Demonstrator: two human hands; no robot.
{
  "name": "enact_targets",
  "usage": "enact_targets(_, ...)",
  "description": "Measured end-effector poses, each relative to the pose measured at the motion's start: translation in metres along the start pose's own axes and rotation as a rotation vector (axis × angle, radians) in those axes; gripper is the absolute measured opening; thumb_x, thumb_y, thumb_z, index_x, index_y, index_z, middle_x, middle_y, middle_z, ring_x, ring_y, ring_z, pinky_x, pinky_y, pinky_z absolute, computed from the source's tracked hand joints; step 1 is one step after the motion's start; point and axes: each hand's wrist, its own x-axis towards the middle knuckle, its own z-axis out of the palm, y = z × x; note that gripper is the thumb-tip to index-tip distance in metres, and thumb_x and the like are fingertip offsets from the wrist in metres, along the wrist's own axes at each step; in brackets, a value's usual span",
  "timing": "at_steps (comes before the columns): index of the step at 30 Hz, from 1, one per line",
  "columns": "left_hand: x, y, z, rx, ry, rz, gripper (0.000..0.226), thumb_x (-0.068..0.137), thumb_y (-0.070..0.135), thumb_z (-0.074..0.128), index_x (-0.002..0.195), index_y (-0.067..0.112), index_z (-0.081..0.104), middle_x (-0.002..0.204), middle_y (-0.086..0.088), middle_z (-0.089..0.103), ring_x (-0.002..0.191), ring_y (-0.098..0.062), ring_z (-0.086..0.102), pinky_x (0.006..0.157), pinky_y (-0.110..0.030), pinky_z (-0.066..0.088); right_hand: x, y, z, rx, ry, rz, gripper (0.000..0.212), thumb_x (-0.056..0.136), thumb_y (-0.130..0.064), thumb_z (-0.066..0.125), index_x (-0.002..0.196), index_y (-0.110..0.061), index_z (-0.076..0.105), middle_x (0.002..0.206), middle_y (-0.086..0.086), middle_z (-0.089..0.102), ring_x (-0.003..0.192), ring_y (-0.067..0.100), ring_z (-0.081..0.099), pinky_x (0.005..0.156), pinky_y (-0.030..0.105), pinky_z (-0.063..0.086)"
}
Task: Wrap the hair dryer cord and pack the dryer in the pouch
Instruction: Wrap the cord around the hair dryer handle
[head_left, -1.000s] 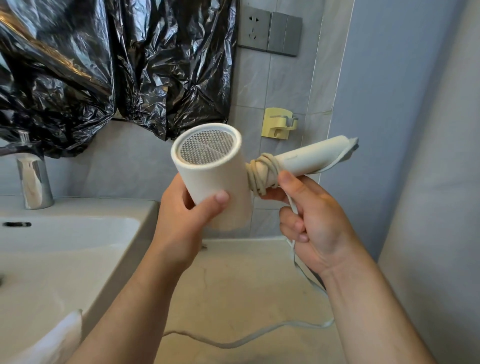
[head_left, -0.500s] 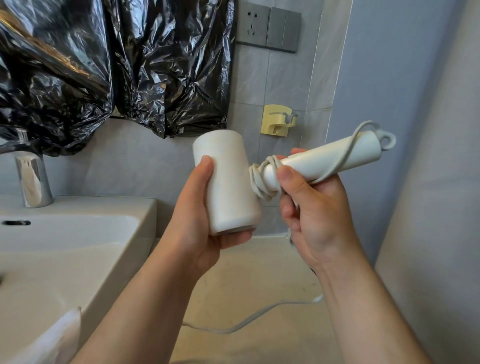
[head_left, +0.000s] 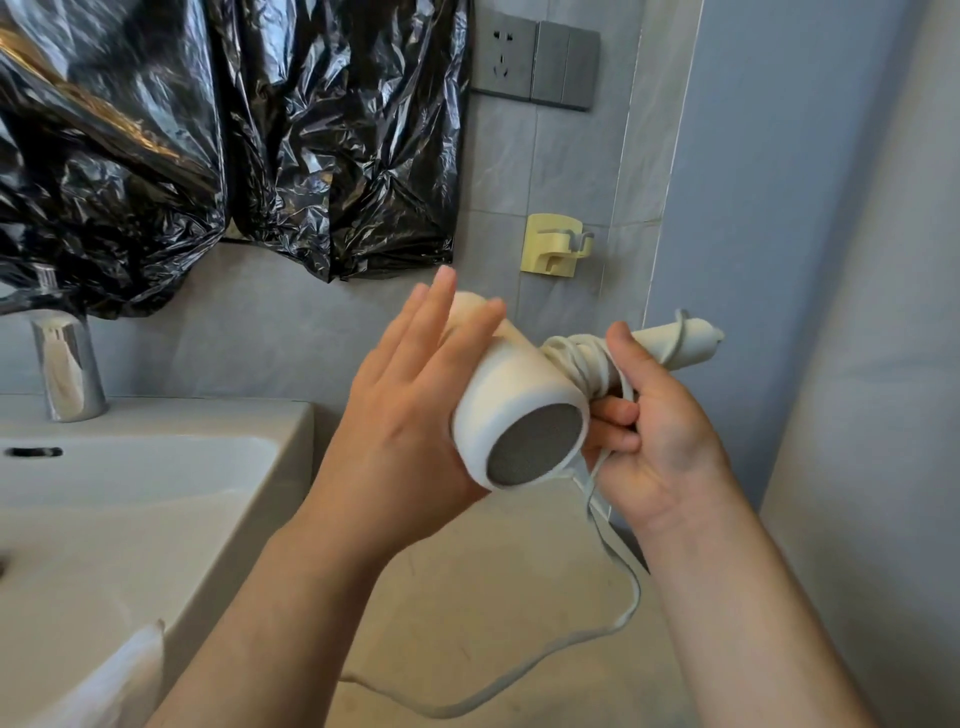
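Note:
A white hair dryer (head_left: 514, 395) is held in mid-air, its grey mesh end turned toward me and down. My left hand (head_left: 410, 415) lies against the left side of the barrel with its fingers stretched out straight. My right hand (head_left: 654, 441) grips the dryer's handle where several turns of white cord (head_left: 582, 358) are wound around it. The handle's far end sticks out to the right past my thumb. The loose cord (head_left: 618, 603) hangs from my right hand and trails down to the floor. No pouch is in view.
A white sink (head_left: 156, 499) with a chrome tap (head_left: 65, 364) is at the left, a white cloth (head_left: 119, 675) over its front edge. Black plastic sheeting (head_left: 234, 135) covers the wall above. A yellow wall holder (head_left: 553, 244) and grey socket panel (head_left: 535, 62) are behind.
The dryer has been rolled so its mesh end now faces me instead of its plain side. My left fingers have straightened along the barrel. Another stretch of cord lies around the handle.

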Motion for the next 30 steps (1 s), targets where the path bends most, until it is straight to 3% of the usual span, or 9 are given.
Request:
enact_targets(3,0.001,0.005,-0.001,-0.003,0.03,0.008,0.081,0.06,0.058,0.069,0.13,0.026,0.044,0.142,0.003,0.052,0.139,-0.013,0.039,0.115,-0.045,0.03,-0.001,0.003,0.0,-0.192,-0.034,0.018,0.039,0.07,-0.042,0.068,0.096,-0.015,0.056,0.049,-0.007,0.045,0.033,0.003,0.033,0.028,0.013,0.02)
enact_targets(6,0.0,0.01,-0.004,-0.287,0.114,-0.185,0.065,0.052,0.049,0.073,0.113,0.046,0.051,0.112,0.026,0.059,0.104,0.007,0.057,0.087,-0.01,0.043,-0.003,0.005,0.0,-0.301,-0.097,0.002,0.024,0.089,-0.037,0.058,0.094,-0.013,0.062,0.063,-0.001,0.056,0.041,0.006,0.037,0.032,0.015,0.024)
enact_targets(7,0.0,0.012,-0.005,-0.364,0.153,-0.267,0.066,0.05,0.049,0.073,0.112,0.044,0.053,0.108,0.024,0.061,0.1,0.008,0.059,0.081,-0.008,0.044,-0.005,0.005,0.001,-0.32,-0.118,0.003,0.023,0.092,-0.033,0.055,0.095,-0.013,0.064,0.068,0.002,0.06,0.042,0.007,0.039,0.033,0.016,0.026)
enact_targets(11,-0.001,0.001,-0.004,-0.706,0.301,-0.477,0.054,0.052,0.043,0.076,0.103,0.029,0.066,0.093,0.01,0.073,0.087,-0.01,0.068,0.077,-0.037,0.058,-0.011,0.01,0.005,-0.43,-0.178,-0.036,0.015,0.094,-0.019,0.055,0.102,-0.01,0.063,0.091,0.01,0.068,0.047,0.011,0.05,0.039,0.019,0.037)
enact_targets(14,-0.001,-0.003,-0.002,-0.991,0.333,-0.589,0.056,0.056,0.039,0.074,0.106,0.015,0.066,0.092,-0.009,0.07,0.084,-0.027,0.065,0.07,-0.05,0.055,-0.013,0.013,0.006,-0.494,-0.226,-0.094,0.014,0.088,-0.021,0.061,0.099,-0.012,0.063,0.083,0.006,0.07,0.048,0.014,0.053,0.041,0.022,0.04)
enact_targets(18,0.003,-0.002,-0.003,-1.196,0.266,-0.676,0.047,0.059,0.041,0.066,0.097,0.015,0.071,0.085,-0.011,0.069,0.076,-0.026,0.066,0.065,-0.041,0.054,-0.013,0.014,0.003,-0.677,-0.274,-0.173,0.032,0.072,-0.046,0.062,0.071,-0.015,0.065,0.053,0.002,0.053,0.041,0.011,0.038,0.039,0.021,0.03)
enact_targets(21,0.002,-0.005,-0.006,-1.316,0.212,-0.733,0.037,0.057,0.044,0.062,0.083,0.023,0.078,0.077,-0.006,0.071,0.07,-0.021,0.068,0.061,-0.035,0.055,-0.012,0.013,-0.001,-0.8,-0.347,-0.193,0.037,0.076,-0.053,0.062,0.063,-0.019,0.068,0.048,-0.002,0.045,0.044,0.01,0.036,0.044,0.021,0.031)
enact_targets(26,-0.003,-0.012,-0.004,-1.5,0.119,-0.853,0.053,0.05,0.043,0.074,0.098,0.018,0.077,0.084,-0.014,0.071,0.076,-0.032,0.066,0.074,-0.041,0.05,-0.007,0.011,-0.016,-0.767,-0.544,-0.041,0.017,0.08,-0.026,0.062,0.073,-0.018,0.075,0.051,-0.002,0.044,0.045,0.011,0.037,0.045,0.021,0.033)
enact_targets(30,-0.008,-0.018,-0.007,-1.657,-0.147,-0.762,0.066,0.047,0.05,0.08,0.102,0.015,0.076,0.086,-0.014,0.071,0.073,-0.031,0.068,0.071,-0.041,0.057,-0.004,0.008,-0.026,-0.734,-0.568,0.103,0.014,0.066,-0.012,0.081,0.068,-0.014,0.067,0.049,-0.002,0.046,0.038,0.006,0.032,0.037,0.016,0.023)
